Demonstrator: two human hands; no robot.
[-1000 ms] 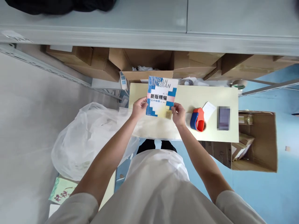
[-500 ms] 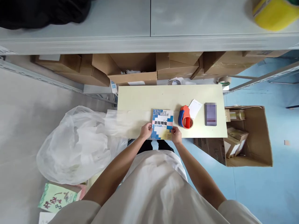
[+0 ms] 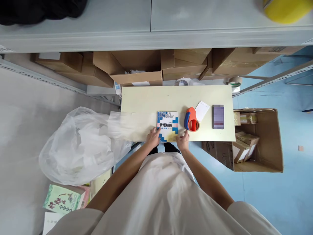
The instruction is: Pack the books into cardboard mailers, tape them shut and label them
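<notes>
A blue, white and yellow paperback book (image 3: 168, 125) lies flat, cover up, near the front edge of the table. My left hand (image 3: 153, 137) is at its lower left side, thumb over the cover's edge and the other fingers beside it. Just off the book's lower right corner is my right hand (image 3: 183, 141), its thumb and fingers apart and nothing in them. A red and blue tape dispenser (image 3: 192, 119) stands right of the book, just beyond my right fingertips. Thin translucent plastic wrapping (image 3: 137, 125) reaches from the left to the book's left side.
A white paper slip (image 3: 202, 111) and a dark, pixelated flat rectangle (image 3: 218, 117) lie on the cream table (image 3: 141, 98). A big clear plastic bag (image 3: 80, 147) is at left, above books (image 3: 63, 199). An open carton (image 3: 269, 140) holds parcels at right. Shelved boxes (image 3: 137, 78) line the back.
The book has been lowered flat onto the table. My right hand has let go of its right edge and moved slightly away, while my left thumb remains over the left side.
</notes>
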